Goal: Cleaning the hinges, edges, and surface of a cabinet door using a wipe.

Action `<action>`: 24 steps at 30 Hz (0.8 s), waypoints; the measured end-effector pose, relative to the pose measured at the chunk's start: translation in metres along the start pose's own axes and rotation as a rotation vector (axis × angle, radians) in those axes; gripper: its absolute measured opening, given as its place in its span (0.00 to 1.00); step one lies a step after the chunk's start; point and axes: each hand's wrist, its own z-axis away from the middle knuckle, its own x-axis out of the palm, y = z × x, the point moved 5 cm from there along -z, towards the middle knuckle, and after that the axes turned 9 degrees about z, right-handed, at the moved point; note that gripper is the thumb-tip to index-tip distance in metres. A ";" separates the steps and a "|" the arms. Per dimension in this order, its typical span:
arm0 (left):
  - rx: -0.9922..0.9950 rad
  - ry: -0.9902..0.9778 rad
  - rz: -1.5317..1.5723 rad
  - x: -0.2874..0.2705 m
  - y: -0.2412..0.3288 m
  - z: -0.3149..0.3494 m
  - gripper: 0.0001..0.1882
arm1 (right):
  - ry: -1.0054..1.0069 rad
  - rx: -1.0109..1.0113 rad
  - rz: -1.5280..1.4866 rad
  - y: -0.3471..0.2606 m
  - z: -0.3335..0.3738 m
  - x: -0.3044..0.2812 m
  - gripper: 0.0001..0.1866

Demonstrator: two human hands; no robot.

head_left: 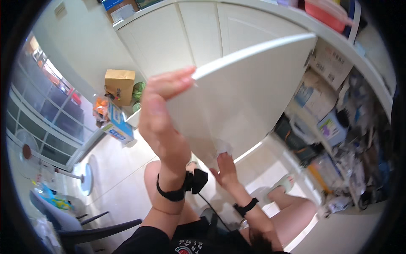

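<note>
A white cabinet door (249, 93) stands swung open in front of me, its inner face toward me. My left hand (163, 110) is closed on the door's upper left corner, fingers over the edge. Lower down, my right hand (227, 169) presses a crumpled white tissue or wipe (224, 147) against the inner face; its exact kind is hard to make out. Black straps circle both wrists, and the left one carries a black box-shaped device (196, 181) with a cable.
Right of the door, open shelves hold boxes (315, 91), a blue-grey bottle (334, 127) and plastic bags. A pink basin (327, 15) sits on the counter. At left are a paper bag (119, 86), a blue carton (118, 125), a fan (86, 178) and a chair (101, 230).
</note>
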 end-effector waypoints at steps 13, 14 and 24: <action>-0.527 -0.293 0.696 -0.023 -0.021 0.077 0.45 | 0.389 -0.308 0.298 -0.076 -0.118 -0.142 0.32; -0.440 -0.335 0.635 -0.023 -0.018 0.080 0.45 | 0.363 -0.323 0.299 -0.074 -0.113 -0.142 0.32; -0.293 -0.102 0.456 -0.045 0.010 0.100 0.31 | 0.473 0.093 0.331 -0.074 -0.111 -0.252 0.14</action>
